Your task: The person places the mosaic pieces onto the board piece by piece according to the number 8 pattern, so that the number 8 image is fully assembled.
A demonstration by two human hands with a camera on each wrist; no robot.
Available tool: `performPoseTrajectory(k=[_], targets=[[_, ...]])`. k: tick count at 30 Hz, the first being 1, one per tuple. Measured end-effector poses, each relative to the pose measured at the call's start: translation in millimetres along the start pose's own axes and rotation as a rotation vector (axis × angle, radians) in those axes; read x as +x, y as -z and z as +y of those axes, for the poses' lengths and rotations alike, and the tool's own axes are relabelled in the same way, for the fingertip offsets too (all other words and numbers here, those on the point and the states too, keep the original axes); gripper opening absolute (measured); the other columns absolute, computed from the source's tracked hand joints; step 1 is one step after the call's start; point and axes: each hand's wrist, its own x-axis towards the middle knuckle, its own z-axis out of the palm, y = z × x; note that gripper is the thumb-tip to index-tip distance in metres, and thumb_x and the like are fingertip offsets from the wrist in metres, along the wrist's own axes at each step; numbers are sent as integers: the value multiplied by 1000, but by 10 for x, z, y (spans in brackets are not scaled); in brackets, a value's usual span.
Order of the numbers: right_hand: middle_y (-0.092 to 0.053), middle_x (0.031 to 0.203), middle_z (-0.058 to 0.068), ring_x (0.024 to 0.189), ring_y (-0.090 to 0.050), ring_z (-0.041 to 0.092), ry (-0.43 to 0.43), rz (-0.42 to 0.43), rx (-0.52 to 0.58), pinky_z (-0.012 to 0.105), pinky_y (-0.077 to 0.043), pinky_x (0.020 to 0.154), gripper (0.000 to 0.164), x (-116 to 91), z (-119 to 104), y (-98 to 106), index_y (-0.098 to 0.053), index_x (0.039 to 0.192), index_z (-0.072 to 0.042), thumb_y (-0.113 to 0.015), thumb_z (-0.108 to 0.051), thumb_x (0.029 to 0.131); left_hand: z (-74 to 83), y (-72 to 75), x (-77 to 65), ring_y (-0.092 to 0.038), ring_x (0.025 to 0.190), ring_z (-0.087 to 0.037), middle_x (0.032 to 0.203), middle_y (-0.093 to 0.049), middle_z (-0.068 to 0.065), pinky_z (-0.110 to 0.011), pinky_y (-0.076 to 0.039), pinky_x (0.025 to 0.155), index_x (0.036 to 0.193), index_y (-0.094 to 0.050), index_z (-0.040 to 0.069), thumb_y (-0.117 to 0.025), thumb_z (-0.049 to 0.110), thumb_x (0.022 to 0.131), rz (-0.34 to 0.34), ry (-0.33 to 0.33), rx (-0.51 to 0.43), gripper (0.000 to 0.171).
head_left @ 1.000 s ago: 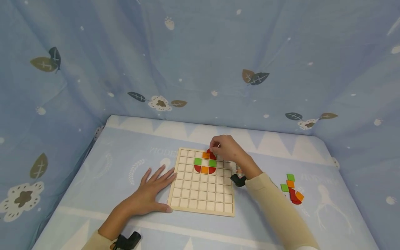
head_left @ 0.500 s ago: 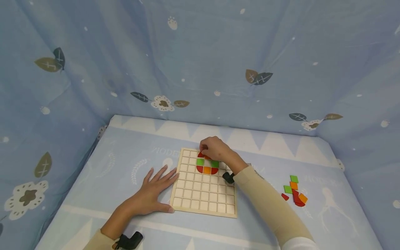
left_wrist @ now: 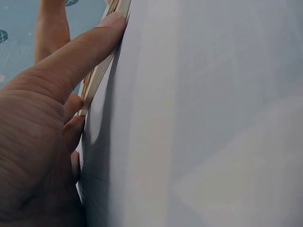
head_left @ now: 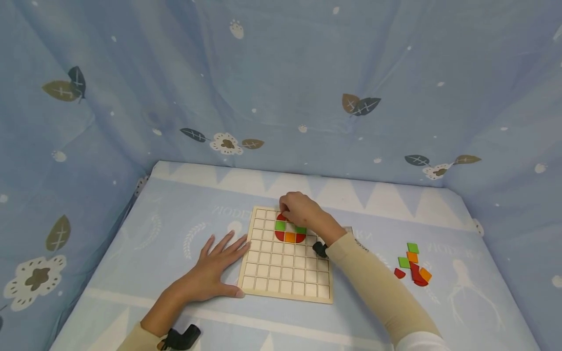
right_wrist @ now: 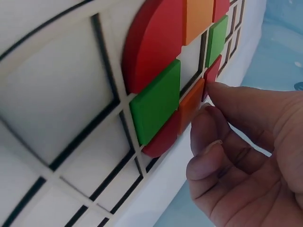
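Note:
A wooden grid board (head_left: 285, 273) lies on the cloth-covered table. Near its far edge, tiles form a ring around one bare cell: green squares (head_left: 280, 225), orange squares (right_wrist: 198, 19) and red quarter-round tiles at the corners (right_wrist: 151, 47). My right hand (head_left: 303, 209) is over the ring's far side, thumb and bent forefinger pinching the red quarter-round tile (right_wrist: 211, 78) at the far left corner. In the head view the hand covers part of the far row. My left hand (head_left: 212, 273) rests with fingers spread along the board's left edge, thumb (left_wrist: 94, 45) against its near corner.
Several loose tiles lie on the table to the right: green squares (head_left: 412, 248), orange squares (head_left: 425, 274) and red pieces (head_left: 399, 273). A light-coloured thing (head_left: 348, 229) shows partly behind my right wrist. Patterned blue curtains (head_left: 281, 87) surround the table.
My right hand has moved left along the board's far edge, from the ring's far right corner to its far left one, where the red tile now sits. The left hand stays put.

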Motion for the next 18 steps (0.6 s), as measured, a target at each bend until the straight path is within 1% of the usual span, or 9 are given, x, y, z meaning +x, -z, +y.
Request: performPoseTrajectory(k=[3,7,11,14,18], targets=[[-59,85,0,74,-54,17,-17,-19,22,32,-47,68,14,-21,10,4,-62,92,-13,-61,-12,106,-3,8,0,-5,160,-36,173,-23,1,-67,10,120,166,-32,21,-85,65,75,-4,7,-9,114],[-59,81,0,70,-54,17,-10,-45,45,31,-46,65,18,-44,15,7,-62,88,-13,-60,-12,107,4,24,-4,-5,160,-37,173,-23,1,-68,10,120,166,-33,21,-85,65,75,-7,15,-23,114],[-59,79,1,70,-53,17,-9,-52,48,31,-45,65,21,-61,13,11,-61,86,-13,-60,-12,107,7,22,5,-5,160,-36,173,-23,1,-67,10,120,166,-32,21,-85,64,75,-13,20,-16,114],[-59,80,1,71,-53,17,-13,-51,57,32,-45,66,19,-87,11,15,-61,87,-13,-61,-12,106,7,12,7,-4,160,-36,173,-23,2,-67,10,120,166,-32,22,-85,65,75,-15,22,-14,114],[-62,84,-1,73,-55,16,2,-30,92,31,-48,69,12,-172,17,43,-66,94,-11,-62,-11,106,7,-2,1,-5,160,-35,173,-23,3,-67,9,120,166,-32,23,-85,66,75,-11,24,-16,114]])
